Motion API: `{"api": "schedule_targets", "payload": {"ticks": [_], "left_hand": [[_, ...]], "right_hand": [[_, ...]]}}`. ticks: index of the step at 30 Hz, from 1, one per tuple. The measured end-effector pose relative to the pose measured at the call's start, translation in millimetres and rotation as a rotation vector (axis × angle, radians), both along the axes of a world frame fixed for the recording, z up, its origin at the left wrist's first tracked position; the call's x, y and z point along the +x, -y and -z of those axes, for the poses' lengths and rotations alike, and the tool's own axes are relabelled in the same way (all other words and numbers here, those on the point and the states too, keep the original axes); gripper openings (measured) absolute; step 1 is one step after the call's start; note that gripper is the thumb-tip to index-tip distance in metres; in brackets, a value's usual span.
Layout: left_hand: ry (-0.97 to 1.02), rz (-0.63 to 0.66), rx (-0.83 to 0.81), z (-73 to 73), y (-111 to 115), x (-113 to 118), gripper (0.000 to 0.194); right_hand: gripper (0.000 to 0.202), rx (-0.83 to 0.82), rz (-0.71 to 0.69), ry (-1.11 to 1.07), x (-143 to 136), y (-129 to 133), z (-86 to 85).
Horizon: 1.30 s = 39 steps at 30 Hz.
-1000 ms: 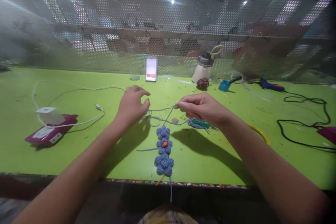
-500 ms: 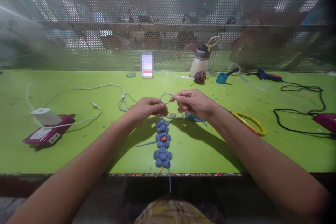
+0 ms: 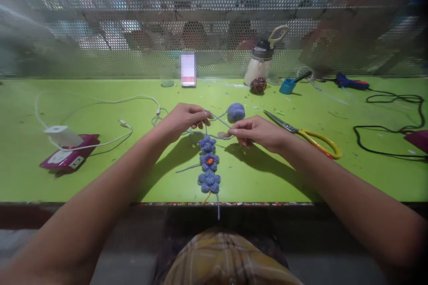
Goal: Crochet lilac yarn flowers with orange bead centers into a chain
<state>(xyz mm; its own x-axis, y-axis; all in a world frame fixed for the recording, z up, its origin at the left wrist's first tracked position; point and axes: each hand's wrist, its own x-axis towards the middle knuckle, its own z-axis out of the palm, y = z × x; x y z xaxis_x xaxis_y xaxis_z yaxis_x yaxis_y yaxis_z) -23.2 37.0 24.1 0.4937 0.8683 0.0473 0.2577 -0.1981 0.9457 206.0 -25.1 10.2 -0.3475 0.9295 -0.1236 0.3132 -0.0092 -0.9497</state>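
A strip of three blue-purple crocheted flowers (image 3: 209, 181) hangs down the green table towards its front edge; the middle flower has an orange-red centre. Just above the top flower, my left hand (image 3: 192, 118) pinches the yarn that comes from the strip. My right hand (image 3: 252, 132) is closed on the same yarn (image 3: 221, 121), which crosses in a loop between both hands. Behind my right hand lies a ball of blue-purple yarn (image 3: 236, 112). Loose yarn tails stick out from the middle and bottom flowers.
Yellow-handled scissors (image 3: 317, 141) lie right of my right hand. A magenta power strip (image 3: 72, 160) with a white charger and cable is at left. At the back stand a phone (image 3: 188, 69), a bottle (image 3: 261, 62), a dark yarn ball (image 3: 258, 85) and a glue gun (image 3: 351, 81).
My right hand has moved down and to the right, drawing out the yarn loop. The yarn ball and scissor blades now show behind it. The whole view has tilted down slightly.
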Motion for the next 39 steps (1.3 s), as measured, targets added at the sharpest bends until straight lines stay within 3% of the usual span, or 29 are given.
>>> {"api": "schedule_targets", "payload": {"ticks": [4,10,13,15,17,19,21,23,25,28,32,37,39], "left_hand": [[-0.083,0.044,0.011,-5.7,-5,3,0.023],[-0.306,-0.004,0.016,12.1,-13,0,0.036],[-0.382,-0.120,0.108,12.2,-10,-10,0.041],[-0.425,-0.165,0.186,8.1,0,-18,0.032],[-0.453,-0.124,0.225,4.7,18,-27,0.022],[-0.522,0.041,0.285,4.6,40,-36,0.019],[-0.546,0.185,0.363,8.2,64,-45,0.021],[-0.537,0.250,0.414,14.4,84,-52,0.021],[-0.539,0.268,0.467,22.3,100,-56,0.022],[-0.582,0.231,0.565,35.2,111,-56,0.020],[-0.632,0.166,0.631,45.2,111,-47,0.017],[-0.586,0.142,0.569,38.8,105,-40,0.009],[-0.525,0.115,0.530,34.5,101,-42,0.022]], "right_hand": [[0.025,0.041,0.014,0.036,-3,-1,1.7],[0.023,0.124,0.096,0.149,-8,-6,14.6],[0.018,0.251,0.214,0.235,2,-12,17.4],[0.017,0.371,0.322,0.289,8,-14,14.6],[0.022,0.533,0.394,0.369,9,-8,8.7],[0.023,0.745,0.317,0.515,1,5,2.0],[0.019,0.875,-0.037,0.647,-13,25,-2.7],[0.016,0.890,-0.358,0.709,-28,46,-3.1],[0.013,0.914,-0.475,0.752,-39,62,1.6],[0.022,0.970,-0.453,0.783,-46,70,14.8],[0.026,1.024,-0.407,0.791,-47,62,30.2],[0.025,0.993,-0.379,0.619,-50,47,38.2],[0.022,0.857,-0.299,0.445,-49,42,37.5]]}}
